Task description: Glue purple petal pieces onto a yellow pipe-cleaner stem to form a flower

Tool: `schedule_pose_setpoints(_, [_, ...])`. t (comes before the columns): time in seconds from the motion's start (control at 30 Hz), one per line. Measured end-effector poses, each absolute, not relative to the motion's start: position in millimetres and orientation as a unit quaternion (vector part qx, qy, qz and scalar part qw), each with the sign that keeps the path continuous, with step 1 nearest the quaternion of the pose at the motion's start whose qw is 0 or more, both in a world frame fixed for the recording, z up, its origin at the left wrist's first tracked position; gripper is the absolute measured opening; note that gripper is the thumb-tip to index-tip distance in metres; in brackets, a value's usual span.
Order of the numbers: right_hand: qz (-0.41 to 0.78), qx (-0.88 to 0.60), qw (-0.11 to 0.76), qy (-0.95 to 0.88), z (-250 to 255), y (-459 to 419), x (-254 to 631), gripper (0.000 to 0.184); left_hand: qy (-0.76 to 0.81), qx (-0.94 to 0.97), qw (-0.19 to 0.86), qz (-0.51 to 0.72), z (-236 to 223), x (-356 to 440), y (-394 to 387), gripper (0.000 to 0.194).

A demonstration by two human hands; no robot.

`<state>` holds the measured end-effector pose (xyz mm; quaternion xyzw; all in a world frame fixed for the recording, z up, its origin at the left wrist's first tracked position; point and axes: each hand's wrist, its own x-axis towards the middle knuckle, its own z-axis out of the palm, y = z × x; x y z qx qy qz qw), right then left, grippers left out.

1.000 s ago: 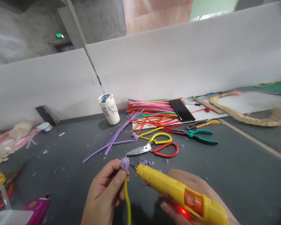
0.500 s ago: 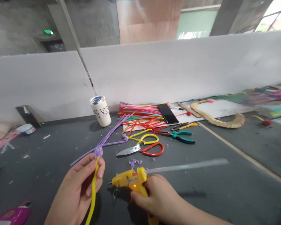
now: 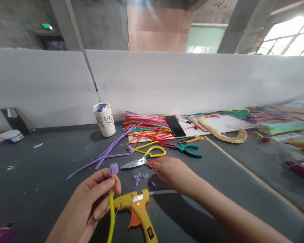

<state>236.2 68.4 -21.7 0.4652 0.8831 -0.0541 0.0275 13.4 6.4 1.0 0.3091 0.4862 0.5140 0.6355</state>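
My left hand pinches a yellow pipe cleaner just below a tuft of short purple pieces at its top. My right hand is closed over the red handle of the scissors, its fingers partly hiding that handle. The blades lie on the table, pointing left. Below, a yellow glue gun lies on its side with its orange light lit and a clear glue stick out of its back. Purple scraps are scattered between the scissors and the glue gun.
Behind the scissors are purple pipe cleaners, pliers with teal handles, a colourful pipe cleaner pile and a phone. A white cup stands near the white partition. A curved tan piece lies right.
My right hand has let go of the glue gun, now lying on the table, and moved up to the scissors' red handle. The purple tuft in my left hand shifted slightly right.
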Motion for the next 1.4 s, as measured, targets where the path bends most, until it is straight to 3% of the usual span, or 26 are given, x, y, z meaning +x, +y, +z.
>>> schedule_pose_setpoints(0.1, [-0.04,0.422,0.052,0.904,-31.0,85.2,250.6,0.01,0.478,0.309,0.648,0.506,-1.0,13.9,6.9,0.013])
schedule_pose_setpoints(0.37, [-0.042,0.389,0.022,0.92,-58.5,85.2,256.9,0.019,0.451,0.325,0.682,0.474,-8.8,17.7,8.4,0.02])
schedule_pose_setpoints(0.5, [-0.1,0.409,-0.071,0.904,-55.2,84.0,253.8,0.005,0.45,0.316,0.694,0.464,-10.9,22.0,6.4,0.02])
schedule_pose_setpoints(0.67, [-0.218,0.407,-0.251,0.851,-19.3,70.7,235.6,0.021,0.448,0.276,0.712,0.466,-11.8,25.4,4.3,0.017])
schedule_pose_setpoints(0.77, [-0.273,0.375,-0.321,0.826,4.1,62.3,221.9,0.015,0.443,0.248,0.723,0.469,-12.5,26.3,4.0,0.016])
schedule_pose_setpoints(0.9, [-0.496,0.334,-0.403,0.693,16.4,51.5,210.8,0.007,0.45,0.22,0.723,0.477,-11.8,28.4,3.5,0.021])
schedule_pose_setpoints(1.03, [-0.615,0.33,-0.379,0.607,16.7,43.9,210.7,0.004,0.441,0.208,0.734,0.473,-10.5,31.7,-0.1,0.024])
schedule_pose_setpoints(1.23, [-0.52,0.337,-0.385,0.684,18.8,44.9,216.8,0.011,0.444,0.203,0.741,0.461,-10.6,39.4,-1.8,0.027])
schedule_pose_setpoints(1.4, [-0.547,0.325,-0.377,0.673,13.4,45.9,214.1,0.01,0.443,0.203,0.744,0.457,-12.4,45.2,-1.9,0.032])
